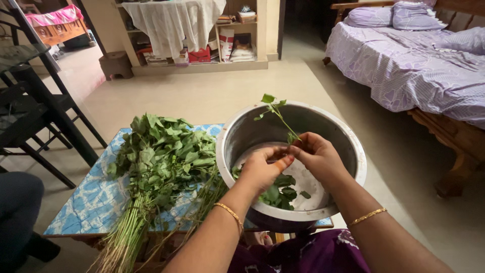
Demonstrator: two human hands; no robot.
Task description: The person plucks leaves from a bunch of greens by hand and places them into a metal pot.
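Your left hand point(260, 169) and right hand point(317, 154) meet over the steel bowl point(353, 146), both pinching a thin leafy stem point(278, 114) that rises toward the far rim. Plucked leaves point(280, 194) lie in the bowl's near part. Left of it, a bunch of greens point(161, 156) rests on the blue patterned board point(91, 199).

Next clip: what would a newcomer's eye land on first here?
Both hands, left hand and right hand, meet over a big steel bowl, pinching a leafy sprig. Left of the bowl, a large bundle of greens lies on a blue patterned low table.
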